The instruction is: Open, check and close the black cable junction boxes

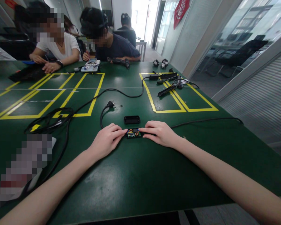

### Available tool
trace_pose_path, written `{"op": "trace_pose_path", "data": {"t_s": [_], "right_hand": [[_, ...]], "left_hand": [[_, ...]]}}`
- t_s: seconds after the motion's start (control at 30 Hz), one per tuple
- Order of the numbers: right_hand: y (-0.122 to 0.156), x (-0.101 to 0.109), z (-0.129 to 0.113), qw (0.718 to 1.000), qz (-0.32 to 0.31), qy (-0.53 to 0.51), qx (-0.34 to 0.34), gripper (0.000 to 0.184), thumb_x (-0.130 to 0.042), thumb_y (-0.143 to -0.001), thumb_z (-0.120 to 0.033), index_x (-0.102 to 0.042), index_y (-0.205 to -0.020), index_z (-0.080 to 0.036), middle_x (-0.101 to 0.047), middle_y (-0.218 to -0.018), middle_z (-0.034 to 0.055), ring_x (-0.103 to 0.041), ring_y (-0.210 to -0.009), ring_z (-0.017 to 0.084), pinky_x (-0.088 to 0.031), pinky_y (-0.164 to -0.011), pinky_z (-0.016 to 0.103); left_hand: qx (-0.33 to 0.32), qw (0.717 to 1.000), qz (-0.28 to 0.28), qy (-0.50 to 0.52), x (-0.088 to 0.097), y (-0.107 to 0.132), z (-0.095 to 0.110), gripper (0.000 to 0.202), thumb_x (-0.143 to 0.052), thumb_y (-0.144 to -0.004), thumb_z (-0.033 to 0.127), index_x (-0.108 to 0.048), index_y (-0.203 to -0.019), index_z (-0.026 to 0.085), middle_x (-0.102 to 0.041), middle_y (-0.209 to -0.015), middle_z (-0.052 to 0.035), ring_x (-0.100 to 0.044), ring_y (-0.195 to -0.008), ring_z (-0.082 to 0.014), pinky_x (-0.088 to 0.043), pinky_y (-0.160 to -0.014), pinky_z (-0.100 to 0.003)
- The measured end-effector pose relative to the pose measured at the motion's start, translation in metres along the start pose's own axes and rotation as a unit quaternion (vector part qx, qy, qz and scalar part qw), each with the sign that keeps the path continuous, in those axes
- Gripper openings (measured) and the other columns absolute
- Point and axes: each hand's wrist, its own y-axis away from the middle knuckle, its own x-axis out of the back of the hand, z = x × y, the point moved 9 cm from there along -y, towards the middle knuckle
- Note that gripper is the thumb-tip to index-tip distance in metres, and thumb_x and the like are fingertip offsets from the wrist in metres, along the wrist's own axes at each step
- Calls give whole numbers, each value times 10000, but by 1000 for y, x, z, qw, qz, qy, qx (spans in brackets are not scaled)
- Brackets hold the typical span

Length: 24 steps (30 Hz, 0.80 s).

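1. The left hand point(106, 139) lies palm down on the table point(131, 181). Its fingers are drawn together and their tips hold the left end of the board point(134, 133).
2. The right hand point(159, 132) mirrors it, palm down with its fingers close together, gripping the board's right end.
3. The board is small, with orange rings on top. It lies flat on the green table between the two hands, near the person's edge and about midway across.
4. A black lid point(132, 119) lies just beyond the board, apart from it.
5. A plug point(110, 104) lies beyond the lid, and its cable curves back toward the left hand.
6. A coil point(49, 122) of black cable lies well to the left, over a yellow tape point(93, 97) outline.
7. Tools point(170, 89) lie in another taped outline at the far right.
8. Two people point(58, 47) sit at the far end, their hands on the table.
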Motion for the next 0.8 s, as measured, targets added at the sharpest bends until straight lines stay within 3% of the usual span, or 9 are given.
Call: {"op": "trace_pose_path", "data": {"t_s": [0.2, 0.37, 0.57, 0.8], "right_hand": [[-1, 0, 2, 1000, -13, 25, 2, 346, -491, -1076, -343, -740, -1260, -189, -681, -976, 102, -632, -861, 221, -532, -750, 357], [-2, -1, 3, 1000, -12, 23, 7, 358, -440, -1088, -287, -739, -1259, -190, -672, -968, 101, -620, -841, 210, -517, -734, 341], [-3, -1, 5, 1000, -10, 17, -1, 330, -482, -1065, -285, -740, -1255, -208, -669, -966, 98, -620, -847, 215, -523, -742, 349], [0, 4, 7, 999, 18, -44, 1, 418, -543, -1025, -337, -630, -1412, -205, -671, -1078, 110, -638, -941, 235, -562, -826, 393]], "left_hand": [[-12, 1000, 3, -28, -3, 0, 2, 338, -418, -1094, 249, -725, -1196, 149, -717, -975, -94, -638, -861, -214, -558, -721, -331], [15, 998, -11, -61, -8, -2, 0, 327, -426, -1087, 232, -727, -1176, 141, -701, -967, -98, -630, -867, -228, -559, -735, -349], [24, 996, -13, -83, -8, -4, -3, 310, -446, -1077, 237, -734, -1169, 164, -716, -1000, -101, -630, -902, -245, -545, -741, -370], [53, 998, 21, -28, 0, -1, -8, 315, -495, -1044, 299, -707, -1241, 174, -760, -1121, -105, -681, -1025, -258, -563, -864, -423]]}}
